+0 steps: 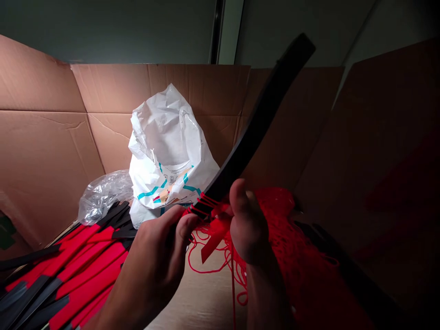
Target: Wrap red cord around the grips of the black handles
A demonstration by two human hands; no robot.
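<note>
A long black strip [261,114] rises up and to the right from between my hands. Red netting [295,256] is looped round its lower end, with loose red threads hanging below. My left hand [154,261] is closed, its fingers pinching the strip's lower end and the red loops. Just to the right, my right hand [247,229] is closed on the same end, thumb pointing up against the red netting.
A pile of black strips with red netting [68,270] lies at lower left. A white printed bag [168,156] and a clear plastic bag [101,192] stand behind it. Brown cardboard walls [44,151] surround the pale surface [206,293]. The right side is dark.
</note>
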